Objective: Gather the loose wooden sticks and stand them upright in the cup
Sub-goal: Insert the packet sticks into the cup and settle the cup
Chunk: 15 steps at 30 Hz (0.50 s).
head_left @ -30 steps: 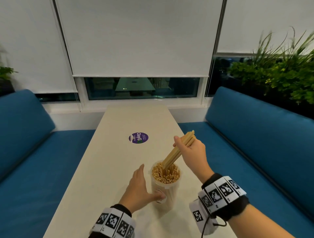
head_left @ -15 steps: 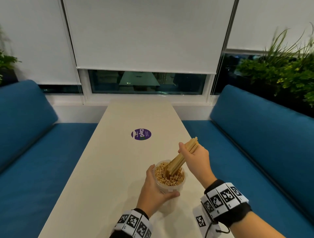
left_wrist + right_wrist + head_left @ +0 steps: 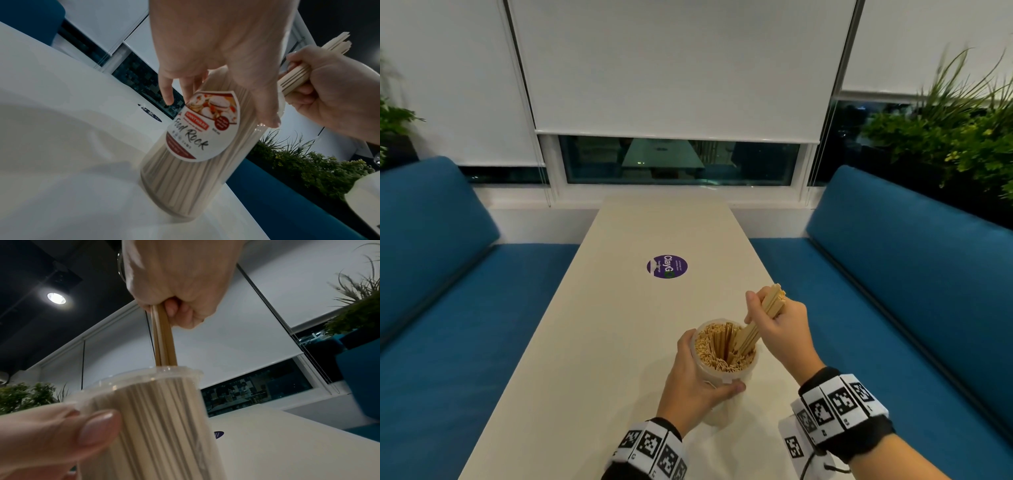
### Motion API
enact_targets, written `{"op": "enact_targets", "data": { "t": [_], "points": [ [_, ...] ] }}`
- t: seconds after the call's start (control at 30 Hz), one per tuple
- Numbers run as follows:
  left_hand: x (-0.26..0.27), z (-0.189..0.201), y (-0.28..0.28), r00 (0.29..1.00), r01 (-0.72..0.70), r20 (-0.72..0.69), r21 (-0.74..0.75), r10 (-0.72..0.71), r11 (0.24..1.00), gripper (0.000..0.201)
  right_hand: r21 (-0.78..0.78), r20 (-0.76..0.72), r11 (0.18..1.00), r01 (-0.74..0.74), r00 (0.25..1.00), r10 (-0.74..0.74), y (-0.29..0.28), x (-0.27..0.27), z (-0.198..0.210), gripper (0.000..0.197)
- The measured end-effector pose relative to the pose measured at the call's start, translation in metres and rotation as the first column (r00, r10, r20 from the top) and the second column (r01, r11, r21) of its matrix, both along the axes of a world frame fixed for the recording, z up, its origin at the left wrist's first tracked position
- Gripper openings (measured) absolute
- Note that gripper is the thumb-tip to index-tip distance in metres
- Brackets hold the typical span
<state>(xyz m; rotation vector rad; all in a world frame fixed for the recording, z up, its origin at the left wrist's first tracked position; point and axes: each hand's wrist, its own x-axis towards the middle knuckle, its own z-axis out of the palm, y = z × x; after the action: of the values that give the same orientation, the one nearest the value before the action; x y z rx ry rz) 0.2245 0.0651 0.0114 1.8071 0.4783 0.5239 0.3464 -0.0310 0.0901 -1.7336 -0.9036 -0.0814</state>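
Observation:
A clear plastic cup (image 3: 736, 380) packed with upright wooden sticks stands on the cream table (image 3: 592, 342). My left hand (image 3: 695, 380) grips the cup's side; in the left wrist view my left hand (image 3: 216, 65) wraps the cup (image 3: 185, 162) above its printed label. My right hand (image 3: 780, 325) holds a bundle of sticks (image 3: 767, 311) slanted into the cup's right side, lower ends among the packed sticks. From the right wrist camera, my right hand (image 3: 179, 288) clasps the bundle (image 3: 164, 344), which enters the cup (image 3: 148, 410) at the rim.
A round purple sticker (image 3: 667, 267) lies mid-table. Blue benches (image 3: 893, 308) run along both sides. Roller blinds (image 3: 681, 68) and a window close the far end. Green plants (image 3: 955, 130) stand at the right.
My left hand has closed fully round the cup. My right hand has lowered, pushing the stick bundle deeper into the cup's right side.

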Motion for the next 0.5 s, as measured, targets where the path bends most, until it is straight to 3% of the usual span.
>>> {"op": "enact_targets", "data": {
  "t": [0.17,0.3,0.4,0.5],
  "points": [
    [-0.001,0.001,-0.001,1.0,-0.001,0.019,-0.017,0.001,1.0,0.095,-0.27,0.015,0.96,-0.074,0.997,0.082,0.015,-0.003,-0.007,0.038],
    [-0.001,-0.002,0.001,1.0,0.002,0.006,-0.019,-0.002,1.0,0.101,-0.521,0.106,0.852,-0.047,0.987,0.119,0.022,0.0,-0.022,0.035],
    [-0.001,-0.004,0.001,1.0,-0.007,-0.023,-0.002,0.007,1.0,0.112,-0.448,0.077,0.892,-0.057,0.992,0.102,0.014,-0.004,-0.024,0.082],
    [0.0,-0.004,0.0,0.999,-0.013,-0.037,-0.005,0.013,1.0,0.111,-0.294,0.246,0.95,-0.102,0.953,0.178,0.01,-0.015,-0.021,0.091]
  ]
}}
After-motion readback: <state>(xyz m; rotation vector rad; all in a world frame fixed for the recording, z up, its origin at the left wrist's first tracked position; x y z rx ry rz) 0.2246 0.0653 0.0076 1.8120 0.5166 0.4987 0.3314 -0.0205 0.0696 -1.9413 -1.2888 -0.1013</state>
